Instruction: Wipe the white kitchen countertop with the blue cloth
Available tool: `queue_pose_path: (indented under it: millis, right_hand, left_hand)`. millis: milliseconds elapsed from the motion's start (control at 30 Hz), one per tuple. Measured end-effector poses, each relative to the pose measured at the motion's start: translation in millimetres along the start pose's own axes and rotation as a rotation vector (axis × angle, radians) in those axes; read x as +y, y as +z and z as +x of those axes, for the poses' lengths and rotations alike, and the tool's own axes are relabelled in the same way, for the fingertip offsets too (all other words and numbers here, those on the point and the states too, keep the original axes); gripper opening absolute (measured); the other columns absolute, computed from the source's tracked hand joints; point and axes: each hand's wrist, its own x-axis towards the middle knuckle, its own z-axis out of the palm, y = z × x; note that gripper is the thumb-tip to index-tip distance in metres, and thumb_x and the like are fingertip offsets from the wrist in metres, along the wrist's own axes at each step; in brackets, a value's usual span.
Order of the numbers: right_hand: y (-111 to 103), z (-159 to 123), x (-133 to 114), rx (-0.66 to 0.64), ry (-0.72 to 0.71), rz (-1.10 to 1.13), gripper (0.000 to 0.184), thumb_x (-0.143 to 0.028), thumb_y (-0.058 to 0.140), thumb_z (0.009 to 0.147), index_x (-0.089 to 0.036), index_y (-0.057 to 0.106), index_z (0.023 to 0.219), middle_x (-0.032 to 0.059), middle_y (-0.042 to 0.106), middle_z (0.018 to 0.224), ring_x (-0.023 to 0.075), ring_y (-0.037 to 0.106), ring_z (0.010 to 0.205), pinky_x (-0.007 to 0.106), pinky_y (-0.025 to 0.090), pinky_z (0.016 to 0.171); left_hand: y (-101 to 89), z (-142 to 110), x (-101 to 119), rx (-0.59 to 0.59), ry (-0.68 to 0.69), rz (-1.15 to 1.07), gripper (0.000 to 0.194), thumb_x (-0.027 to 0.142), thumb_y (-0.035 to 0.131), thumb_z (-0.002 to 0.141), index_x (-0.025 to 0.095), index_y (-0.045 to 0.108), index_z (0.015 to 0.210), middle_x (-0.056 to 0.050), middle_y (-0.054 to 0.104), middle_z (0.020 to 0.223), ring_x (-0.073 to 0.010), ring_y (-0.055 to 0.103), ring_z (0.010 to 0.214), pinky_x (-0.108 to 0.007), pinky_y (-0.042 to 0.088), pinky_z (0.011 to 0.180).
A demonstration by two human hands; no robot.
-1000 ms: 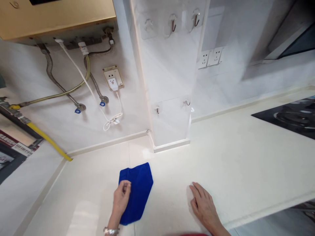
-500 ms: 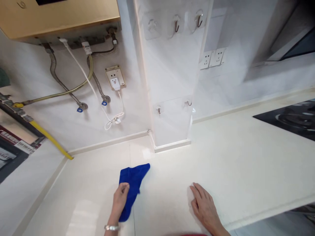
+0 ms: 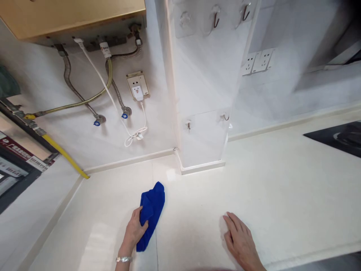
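Note:
A blue cloth (image 3: 154, 210) lies loosely folded on the white countertop (image 3: 194, 222). My left hand (image 3: 135, 227), with a silver bracelet at its wrist, grips the cloth's left edge between thumb and fingers; part of the fabric is folded over there. My right hand (image 3: 241, 239) rests on the countertop further right, fingers stretched out and slightly bent, holding nothing.
A gold water heater (image 3: 76, 19) hangs on the wall at the upper left, with hoses and a white cord (image 3: 98, 75) below it. A yellow pipe (image 3: 66, 156) meets the counter at left. A hooked pillar (image 3: 205, 94) juts out; a black stove (image 3: 338, 135) sits at right.
My left hand has gone from a pinch above the cloth to a grip on its left edge. The cloth's far right corner has folded in. The view has shifted slightly; my right hand stays resting.

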Motion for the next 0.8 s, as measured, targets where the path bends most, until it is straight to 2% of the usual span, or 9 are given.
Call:
queue_pose_path:
  millis: [133, 233, 333, 400, 467, 567, 633, 700, 800]
  right_hand:
    - [0, 0, 1, 0.019, -0.005, 0.002, 0.044, -0.019, 0.041, 0.089, -0.017, 0.050, 0.133, 0.0120, 0.053, 0.141, 0.0263, 0.050, 0.129, 0.044, 0.049, 0.099]
    - [1, 0, 1, 0.024, -0.006, 0.002, 0.045, -0.019, 0.041, 0.089, -0.017, 0.049, 0.134, 0.0120, 0.053, 0.142, 0.0262, 0.050, 0.129, 0.045, 0.049, 0.100]
    - [2, -1, 1, 0.012, 0.005, 0.017, 0.045, -0.019, 0.041, 0.089, -0.018, 0.049, 0.134, 0.0120, 0.053, 0.143, 0.0264, 0.050, 0.130, 0.045, 0.050, 0.100]
    - [3, -1, 1, -0.007, 0.018, 0.026, 0.046, -0.020, 0.041, 0.089, -0.019, 0.049, 0.134, 0.0122, 0.052, 0.143, 0.0269, 0.050, 0.130, 0.046, 0.050, 0.100]
    - [3, -2, 0, -0.020, 0.030, 0.021, 0.046, -0.020, 0.041, 0.089, -0.019, 0.048, 0.134, 0.0124, 0.052, 0.143, 0.0273, 0.050, 0.130, 0.047, 0.050, 0.101]
    - [2, -1, -1, -0.019, 0.024, 0.010, 0.045, -0.019, 0.040, 0.090, -0.018, 0.047, 0.134, 0.0128, 0.051, 0.144, 0.0273, 0.049, 0.130, 0.047, 0.050, 0.101]
    - [1, -1, -1, -0.013, 0.012, 0.007, 0.045, -0.018, 0.040, 0.090, -0.018, 0.047, 0.134, 0.0128, 0.051, 0.143, 0.0270, 0.049, 0.130, 0.046, 0.050, 0.100]
    - [-1, 0, -2, -0.013, 0.005, 0.006, 0.045, -0.018, 0.040, 0.090, -0.018, 0.047, 0.134, 0.0125, 0.051, 0.143, 0.0267, 0.049, 0.130, 0.046, 0.050, 0.100]
    - [-3, 1, -1, -0.018, 0.014, 0.020, 0.046, -0.018, 0.041, 0.090, -0.018, 0.047, 0.135, 0.0124, 0.051, 0.144, 0.0269, 0.048, 0.130, 0.046, 0.050, 0.100]
  left_hand:
    - [-4.2, 0, 12, 0.029, -0.005, 0.169, 0.044, 0.034, 0.042, 0.090, 0.026, 0.054, 0.131, -0.008, 0.066, 0.135, -0.0259, 0.069, 0.112, -0.044, 0.059, 0.094]
    - [-10.4, 1, 26, 0.047, -0.032, 0.286, 0.041, 0.038, 0.035, 0.095, 0.028, 0.064, 0.121, -0.008, 0.073, 0.126, -0.0293, 0.071, 0.106, -0.045, 0.059, 0.090]
    - [-8.8, 0, 43, 0.119, -0.033, 0.271, 0.044, 0.043, 0.035, 0.096, 0.025, 0.065, 0.124, -0.011, 0.076, 0.117, -0.0301, 0.074, 0.098, -0.045, 0.061, 0.086]
    - [2.2, -6, 57, 0.138, 0.036, 0.175, 0.044, 0.042, 0.037, 0.096, 0.023, 0.063, 0.126, -0.012, 0.075, 0.120, -0.0273, 0.073, 0.102, -0.041, 0.061, 0.091]
    - [19.7, -17, 76, 0.051, 0.165, 0.094, 0.042, 0.037, 0.038, 0.096, 0.022, 0.063, 0.126, -0.011, 0.071, 0.128, -0.0241, 0.070, 0.111, -0.038, 0.059, 0.099]
    - [43.9, -41, 108, -0.306, 0.418, 0.120, 0.038, 0.028, 0.043, 0.092, 0.033, 0.064, 0.124, -0.004, 0.065, 0.138, -0.0259, 0.066, 0.121, -0.046, 0.060, 0.099]
    - [49.8, -53, 126, -0.493, 0.503, 0.158, 0.034, 0.028, 0.052, 0.088, 0.040, 0.067, 0.117, 0.001, 0.064, 0.139, -0.0299, 0.061, 0.128, -0.052, 0.061, 0.095]
    - [47.5, -58, 135, -0.531, 0.489, 0.134, 0.031, 0.031, 0.054, 0.088, 0.042, 0.068, 0.114, 0.002, 0.066, 0.136, -0.0288, 0.061, 0.127, -0.052, 0.060, 0.098]
    - [41.3, -48, 127, -0.373, 0.424, 0.050, 0.035, 0.036, 0.042, 0.096, 0.038, 0.064, 0.123, -0.001, 0.068, 0.134, -0.0207, 0.063, 0.125, -0.045, 0.054, 0.110]
